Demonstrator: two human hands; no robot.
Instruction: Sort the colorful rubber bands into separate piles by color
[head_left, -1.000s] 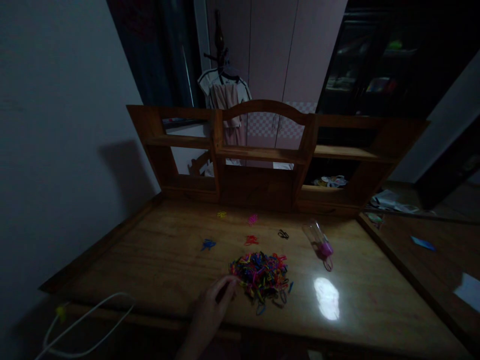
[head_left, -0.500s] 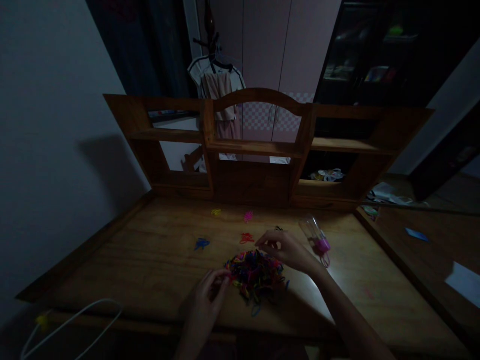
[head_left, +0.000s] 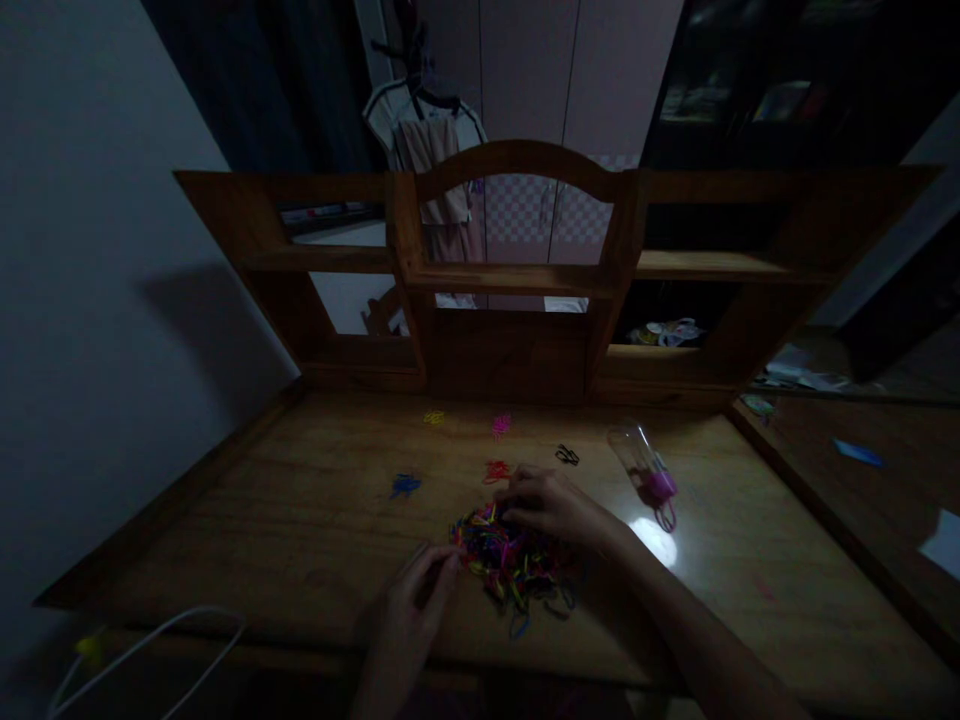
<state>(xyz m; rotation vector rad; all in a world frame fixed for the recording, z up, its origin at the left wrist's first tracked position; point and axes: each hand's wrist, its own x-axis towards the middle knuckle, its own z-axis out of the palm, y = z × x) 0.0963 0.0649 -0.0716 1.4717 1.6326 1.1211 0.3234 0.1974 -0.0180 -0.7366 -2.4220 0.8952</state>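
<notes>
A mixed pile of small coloured loops (head_left: 517,575), which look like rubber bands, lies near the front of the wooden desk. At the pile's left edge, my left hand (head_left: 416,600) has thumb and forefinger pressed together; whatever is between them is too small to name. My right hand (head_left: 551,505) rests over the pile's upper right part, fingers curled down into it, and its fingertips hide what they touch. Behind the pile sit small single-colour groups: blue loops (head_left: 405,485), red loops (head_left: 496,471), yellow loops (head_left: 434,417), pink loops (head_left: 501,426) and black loops (head_left: 567,455).
A clear bottle with a purple cap (head_left: 661,487) lies right of the pile. A wooden shelf unit (head_left: 510,350) stands along the desk's back edge. At the front left hangs a white cable (head_left: 150,650). A blue packet (head_left: 857,452) lies on the surface at right.
My right hand came into view from the right, above the pile, then lowered onto its upper part. My left hand stays at the pile's left edge. The camera view has shifted slightly.
</notes>
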